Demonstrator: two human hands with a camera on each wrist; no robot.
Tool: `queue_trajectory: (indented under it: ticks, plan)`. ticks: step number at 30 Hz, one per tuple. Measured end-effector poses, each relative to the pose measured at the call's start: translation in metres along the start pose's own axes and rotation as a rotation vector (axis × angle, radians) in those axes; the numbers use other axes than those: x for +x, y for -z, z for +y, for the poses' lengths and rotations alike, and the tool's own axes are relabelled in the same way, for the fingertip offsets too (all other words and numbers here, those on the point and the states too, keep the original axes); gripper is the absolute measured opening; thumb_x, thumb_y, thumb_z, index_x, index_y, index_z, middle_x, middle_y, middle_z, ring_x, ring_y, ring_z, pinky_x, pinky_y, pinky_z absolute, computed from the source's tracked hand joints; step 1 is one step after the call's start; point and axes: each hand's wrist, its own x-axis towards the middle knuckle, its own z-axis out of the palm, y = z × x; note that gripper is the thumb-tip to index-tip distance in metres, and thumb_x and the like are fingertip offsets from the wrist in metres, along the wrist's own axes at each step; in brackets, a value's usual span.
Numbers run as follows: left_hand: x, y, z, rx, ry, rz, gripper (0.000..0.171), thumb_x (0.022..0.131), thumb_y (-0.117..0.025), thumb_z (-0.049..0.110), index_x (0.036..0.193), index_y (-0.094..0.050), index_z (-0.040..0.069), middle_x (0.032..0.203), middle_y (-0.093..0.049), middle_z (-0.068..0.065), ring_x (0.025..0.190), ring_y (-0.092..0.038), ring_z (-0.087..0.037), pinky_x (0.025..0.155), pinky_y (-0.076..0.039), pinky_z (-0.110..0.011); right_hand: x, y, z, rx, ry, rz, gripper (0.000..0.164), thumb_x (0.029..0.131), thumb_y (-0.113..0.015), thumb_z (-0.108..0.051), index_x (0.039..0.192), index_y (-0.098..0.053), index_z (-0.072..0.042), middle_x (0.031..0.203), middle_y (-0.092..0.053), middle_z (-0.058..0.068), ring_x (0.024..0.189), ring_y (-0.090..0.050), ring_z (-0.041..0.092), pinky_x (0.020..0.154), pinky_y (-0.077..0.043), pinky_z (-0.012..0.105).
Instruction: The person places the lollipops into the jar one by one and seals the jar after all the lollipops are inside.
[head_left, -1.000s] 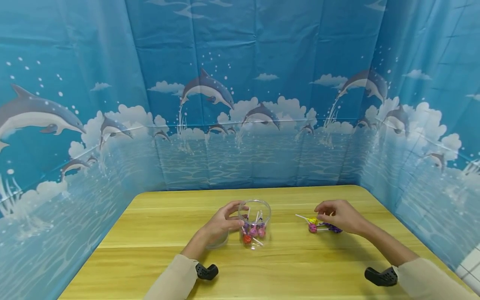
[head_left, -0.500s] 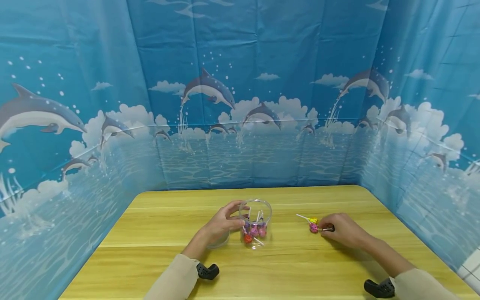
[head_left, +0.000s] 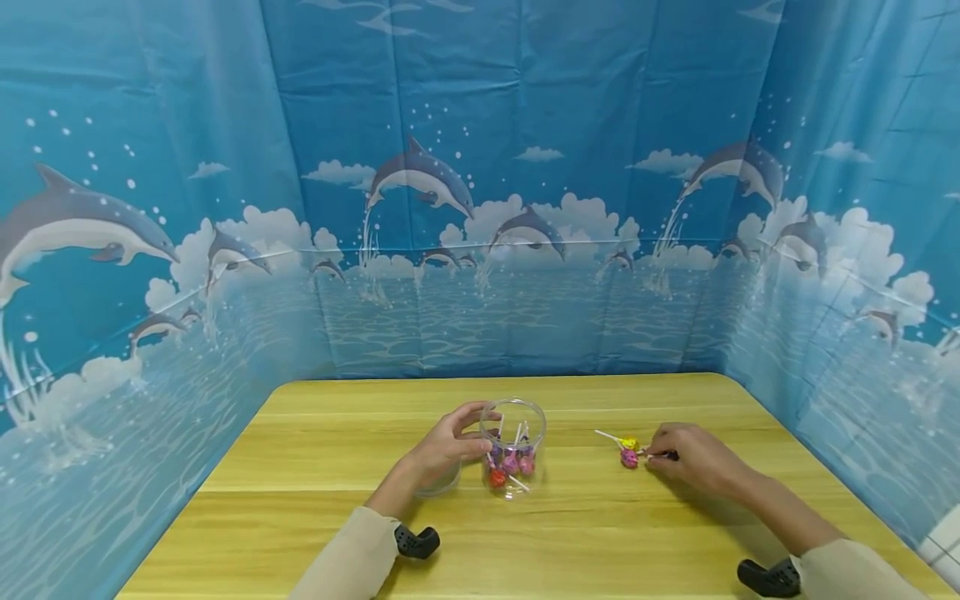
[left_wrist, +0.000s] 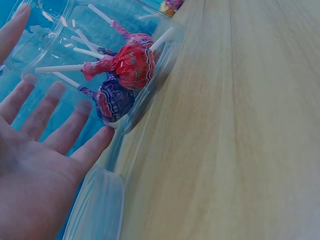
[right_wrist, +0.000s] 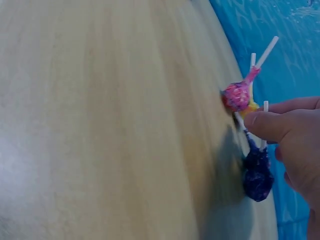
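Note:
A clear jar [head_left: 542, 479] stands mid-table with several wrapped lollipops [head_left: 512, 463] inside, red, pink and purple. My left hand [head_left: 444, 446] holds its left side, thumb in front and fingers spread along the wall, also seen in the left wrist view. On the right of the table, my right hand [head_left: 693, 458] has thumb and index finger together at a white stick above dark purple lollipop wrapping [right_wrist: 258, 177]. It is unclear whether that wrapping covers one lollipop or two. Just left of the fingertips lie a pink lollipop [head_left: 629, 459] and a yellow lollipop [head_left: 628, 443].
A clear round lid [left_wrist: 100, 205] lies beside the jar, partly under my left hand. The wooden table [head_left: 337, 533] has rounded far corners. A blue dolphin-print curtain [head_left: 480, 333] hangs behind it and along both sides.
My right hand has come down from above the lollipops onto the purple ones, and its fingers have closed at a stick. My left hand and the jar have stayed in place.

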Motion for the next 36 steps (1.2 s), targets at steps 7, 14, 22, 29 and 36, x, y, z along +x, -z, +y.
queue_trajectory:
  ticks: [7, 14, 22, 29, 36]
  plan:
    - [-0.001, -0.001, 0.000, -0.001, 0.003, 0.001, 0.073, 0.099, -0.073, 0.016, 0.159, -0.033, 0.004, 0.157, -0.041, -0.020, 0.142, -0.041, -0.044, 0.105, -0.049, -0.046, 0.003, 0.012, -0.003, -0.025, 0.023, 0.051, 0.010, 0.087, -0.081, -0.002, 0.094, -0.082, -0.010, 0.086, -0.070, -0.008, 0.072, -0.061, 0.001, 0.058, -0.054, 0.025]
    - [-0.001, 0.001, -0.001, 0.007, 0.016, 0.003, 0.071, 0.099, -0.072, 0.017, 0.159, -0.036, 0.006, 0.157, -0.041, -0.019, 0.141, -0.044, -0.042, 0.104, -0.050, -0.046, 0.015, 0.026, -0.017, -0.017, -0.010, 0.115, 0.010, 0.088, -0.081, -0.005, 0.096, -0.079, -0.010, 0.083, -0.070, -0.012, 0.069, -0.060, -0.001, 0.057, -0.052, 0.026]
    - [0.001, 0.001, 0.002, 0.008, 0.003, -0.005, 0.072, 0.097, -0.076, 0.020, 0.157, -0.038, 0.008, 0.156, -0.042, -0.018, 0.141, -0.042, -0.043, 0.104, -0.050, -0.046, 0.026, 0.042, -0.028, 0.091, -0.143, 0.240, 0.009, 0.091, -0.080, -0.011, 0.086, -0.074, -0.015, 0.077, -0.066, -0.015, 0.067, -0.064, 0.005, 0.058, -0.053, 0.028]
    - [0.000, 0.002, 0.001, 0.000, 0.012, 0.006, 0.073, 0.096, -0.077, 0.020, 0.156, -0.039, 0.007, 0.156, -0.042, -0.019, 0.140, -0.044, -0.042, 0.104, -0.050, -0.047, 0.043, 0.044, -0.034, 0.229, -0.272, 0.380, 0.008, 0.096, -0.077, -0.017, 0.089, -0.074, -0.014, 0.083, -0.072, -0.004, 0.072, -0.068, 0.009, 0.060, -0.054, 0.029]
    - [0.002, 0.001, 0.001, -0.001, 0.008, 0.003, 0.072, 0.096, -0.076, 0.018, 0.157, -0.039, 0.007, 0.156, -0.042, -0.019, 0.140, -0.045, -0.041, 0.104, -0.050, -0.047, 0.066, 0.048, -0.048, 0.362, -0.277, 0.462, 0.011, 0.097, -0.077, -0.018, 0.093, -0.074, -0.008, 0.089, -0.075, 0.004, 0.076, -0.069, 0.010, 0.062, -0.053, 0.028]
